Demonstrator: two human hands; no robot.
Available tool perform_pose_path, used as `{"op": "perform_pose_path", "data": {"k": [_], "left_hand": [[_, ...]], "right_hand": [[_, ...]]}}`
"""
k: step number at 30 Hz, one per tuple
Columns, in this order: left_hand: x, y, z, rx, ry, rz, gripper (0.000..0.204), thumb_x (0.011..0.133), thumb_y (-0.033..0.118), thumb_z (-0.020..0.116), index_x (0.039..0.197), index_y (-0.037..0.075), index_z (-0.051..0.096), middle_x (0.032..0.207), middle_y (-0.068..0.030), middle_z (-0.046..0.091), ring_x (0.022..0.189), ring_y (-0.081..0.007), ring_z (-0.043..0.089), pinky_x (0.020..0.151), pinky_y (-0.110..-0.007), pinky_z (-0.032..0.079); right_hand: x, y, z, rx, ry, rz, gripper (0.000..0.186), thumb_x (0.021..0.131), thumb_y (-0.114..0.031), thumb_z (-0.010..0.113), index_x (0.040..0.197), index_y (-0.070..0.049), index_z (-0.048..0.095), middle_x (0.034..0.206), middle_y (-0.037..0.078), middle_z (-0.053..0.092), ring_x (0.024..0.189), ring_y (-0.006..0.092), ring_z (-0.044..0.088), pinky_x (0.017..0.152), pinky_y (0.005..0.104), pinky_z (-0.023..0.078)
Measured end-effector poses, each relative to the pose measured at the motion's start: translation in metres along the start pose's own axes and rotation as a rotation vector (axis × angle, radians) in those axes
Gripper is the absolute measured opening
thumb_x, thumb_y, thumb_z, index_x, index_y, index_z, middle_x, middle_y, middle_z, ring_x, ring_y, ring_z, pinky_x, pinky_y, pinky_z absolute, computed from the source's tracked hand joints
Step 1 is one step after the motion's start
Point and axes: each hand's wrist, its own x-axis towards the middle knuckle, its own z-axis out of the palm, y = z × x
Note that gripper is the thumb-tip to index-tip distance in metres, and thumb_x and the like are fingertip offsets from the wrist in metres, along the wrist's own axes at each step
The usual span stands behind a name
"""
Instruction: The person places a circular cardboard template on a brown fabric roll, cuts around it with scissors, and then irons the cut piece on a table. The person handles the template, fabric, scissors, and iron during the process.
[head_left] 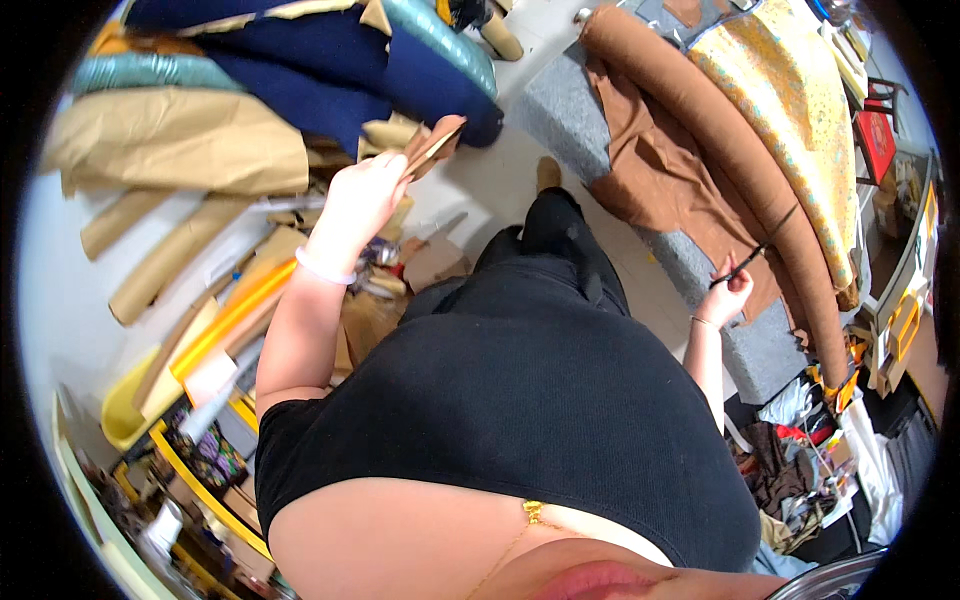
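Observation:
My left hand (365, 200) is raised at the upper left, its fingers closed on a folded piece of brown material (440, 145) with a pale edge. On the right, my right hand (732, 297) grips dark scissors (742, 268), whose blades point up and away across the brown roll. Below the scissors lies a wrinkled brown leather-like sheet (660, 170), spread over a grey padded block (570, 120). A long, thick brown roll (700, 125) runs along the sheet's right side.
Dark blue rolled material (300, 60) and crumpled kraft paper (180, 140) lie at the upper left. Yellow patterned fabric (785, 100) drapes beyond the brown roll. Yellow-edged shelving (210, 480) stands at lower left; mixed scraps (790, 465) pile up at lower right.

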Motion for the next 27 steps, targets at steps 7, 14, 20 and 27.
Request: {"op": "perform_pose_path", "data": {"k": [7, 14, 20, 27], "left_hand": [[0.152, -0.052, -0.047, -0.054, 0.136, 0.073, 0.015, 0.089, 0.014, 0.073, 0.098, 0.006, 0.064, 0.093, -0.0126, 0.069, 0.082, -0.0338, 0.069, 0.068, -0.042, 0.056], [0.244, -0.085, -0.057, 0.003, 0.154, 0.110, 0.015, 0.091, 0.017, 0.073, 0.096, 0.006, 0.066, 0.086, -0.0148, 0.068, 0.077, -0.0346, 0.069, 0.066, -0.040, 0.056], [0.326, -0.091, -0.075, 0.082, 0.049, 0.143, 0.021, 0.095, 0.025, 0.067, 0.094, 0.005, 0.062, 0.084, -0.0183, 0.067, 0.077, -0.0393, 0.069, 0.068, -0.047, 0.056], [0.433, -0.117, -0.075, 0.179, 0.127, 0.232, 0.021, 0.094, 0.024, 0.067, 0.096, 0.006, 0.057, 0.089, -0.0178, 0.068, 0.078, -0.0405, 0.068, 0.068, -0.051, 0.056]], "right_hand": [[0.090, -0.040, 0.156, 0.194, 0.017, -0.113, 0.021, 0.101, 0.012, 0.051, 0.119, 0.001, 0.045, 0.140, 0.024, 0.060, 0.130, 0.0275, 0.060, 0.113, 0.0368, 0.049], [0.136, -0.037, 0.270, -0.270, 0.171, -0.051, 0.022, 0.098, -0.017, 0.070, 0.112, -0.004, 0.058, 0.101, 0.014, 0.076, 0.088, 0.0224, 0.074, 0.076, 0.0365, 0.058], [0.121, -0.077, 0.311, -0.607, 0.192, 0.140, 0.034, 0.097, -0.041, 0.069, 0.113, -0.012, 0.061, 0.093, 0.019, 0.074, 0.087, 0.0408, 0.071, 0.078, 0.0485, 0.055], [0.134, -0.060, 0.310, -0.655, 0.232, 0.164, 0.034, 0.093, -0.029, 0.072, 0.119, -0.013, 0.059, 0.100, 0.018, 0.074, 0.093, 0.0405, 0.071, 0.078, 0.0502, 0.054]]}}
